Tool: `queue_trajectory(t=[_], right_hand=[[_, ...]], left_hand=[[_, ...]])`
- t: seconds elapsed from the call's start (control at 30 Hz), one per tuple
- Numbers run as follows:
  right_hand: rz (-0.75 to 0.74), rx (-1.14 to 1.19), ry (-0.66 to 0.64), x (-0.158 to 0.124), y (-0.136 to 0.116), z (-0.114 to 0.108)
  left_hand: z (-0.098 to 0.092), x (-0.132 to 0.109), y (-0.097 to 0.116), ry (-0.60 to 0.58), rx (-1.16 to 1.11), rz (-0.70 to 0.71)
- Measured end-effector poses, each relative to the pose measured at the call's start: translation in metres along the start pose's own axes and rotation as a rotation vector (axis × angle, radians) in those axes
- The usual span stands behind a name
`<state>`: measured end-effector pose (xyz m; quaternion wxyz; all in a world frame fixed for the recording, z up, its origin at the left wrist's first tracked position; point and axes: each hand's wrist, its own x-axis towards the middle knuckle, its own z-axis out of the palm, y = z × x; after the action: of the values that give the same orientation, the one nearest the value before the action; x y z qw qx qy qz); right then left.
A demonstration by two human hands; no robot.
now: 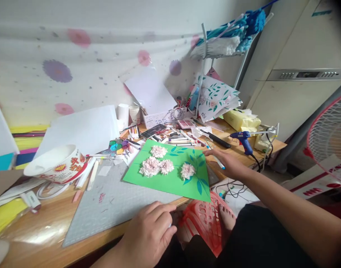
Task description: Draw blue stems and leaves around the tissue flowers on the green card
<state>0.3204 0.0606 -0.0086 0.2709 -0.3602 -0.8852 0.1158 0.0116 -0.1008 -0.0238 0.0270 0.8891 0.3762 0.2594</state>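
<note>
A green sheet of paper [162,184] lies on the grey cutting mat [103,208], its right corner jutting past the table's front edge. Pale pink-white ruffled flowers [150,166] sit on it in a cluster, with another apart to the right. Teal leaf sprigs [200,186] are drawn around them. At the sheet's right edge, my right hand [226,163] grips a white marker with a blue end [219,162]. My left hand [155,230] is closed in front of the table edge, below the sheet; a small whitish bit shows between its fingers, too hidden to name.
A paper bowl [57,163] stands at the left. Markers [181,141] and a paint palette [118,146] lie behind the sheet. A blue glue gun [244,141] with a cable is at the right, near a fan [329,137]. Below is a red plastic stool [206,219].
</note>
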Motion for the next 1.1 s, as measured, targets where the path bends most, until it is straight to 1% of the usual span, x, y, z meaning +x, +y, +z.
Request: queue_trajectory(t=[0.07,0.13,0.23,0.3,0.4,0.43,0.47,0.5,0.53,0.6,0.73,0.8,0.93,1.1], right_hand=[[0.027,-0.021,-0.059,-0.003,0.006,0.008],[0.049,-0.028,-0.110,-0.006,0.005,0.014],[0.071,-0.013,-0.144,-0.007,-0.001,0.013],[0.081,0.024,-0.126,-0.005,-0.007,0.005],[0.107,0.123,-0.044,0.001,-0.019,-0.006],[0.114,0.185,-0.003,0.004,-0.024,-0.007],[0.133,0.367,0.083,0.007,-0.029,-0.006],[0.127,0.526,0.111,0.010,-0.035,-0.003],[0.134,0.633,0.125,0.014,-0.041,0.001],[0.171,0.743,0.139,0.021,-0.055,0.015],[0.298,0.744,0.139,0.034,-0.082,0.043],[0.321,0.686,0.078,0.039,-0.090,0.053],[0.288,0.495,0.004,0.042,-0.099,0.066],[0.226,0.326,-0.027,0.041,-0.104,0.067]], left_hand=[[-0.005,0.004,-0.005,-0.047,0.056,-0.017],[-0.007,0.008,-0.013,-0.097,0.107,-0.027],[-0.007,0.012,-0.027,-0.152,0.156,-0.022],[-0.007,0.013,-0.035,-0.165,0.171,-0.004],[-0.007,0.014,-0.046,-0.159,0.167,0.031],[-0.007,0.015,-0.050,-0.151,0.159,0.039],[-0.007,0.017,-0.053,-0.143,0.148,0.044],[-0.007,0.018,-0.057,-0.135,0.135,0.045],[-0.007,0.019,-0.060,-0.125,0.121,0.041],[-0.006,0.022,-0.067,-0.108,0.089,0.024],[-0.003,0.026,-0.074,-0.120,0.013,-0.020],[-0.004,0.027,-0.075,-0.146,-0.018,-0.042],[-0.006,0.032,-0.076,-0.171,-0.061,-0.075],[-0.007,0.036,-0.078,-0.168,-0.085,-0.071]])
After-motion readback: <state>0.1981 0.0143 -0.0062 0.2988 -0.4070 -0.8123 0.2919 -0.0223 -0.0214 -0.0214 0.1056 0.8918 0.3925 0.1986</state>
